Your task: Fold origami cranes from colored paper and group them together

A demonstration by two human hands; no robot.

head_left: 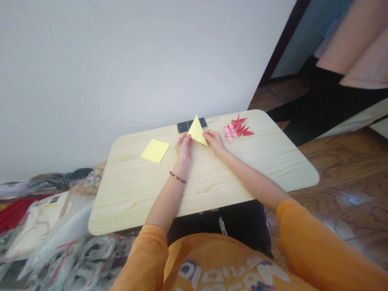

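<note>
A yellow sheet of origami paper folded into a triangle (197, 130) is held up over the back middle of the table, its point upward. My left hand (184, 148) pinches its lower left corner, fingers closed on it. At the lower right edge my right hand (214, 141) grips the same paper between thumb and fingers. Flat on the table, left of my hands, lies a square stack of yellow paper (155, 151). Right of my right hand sit several folded paper pieces, a pink one (230, 132) beside red ones (241, 126).
Behind the held paper a phone (182, 127) lies near the table's back edge, by the white wall. The pale wooden table (136, 194) has rounded corners. Bagged clothes (60, 238) are piled at the left. Another person's dark-clad leg (309, 105) is close to the table's right side.
</note>
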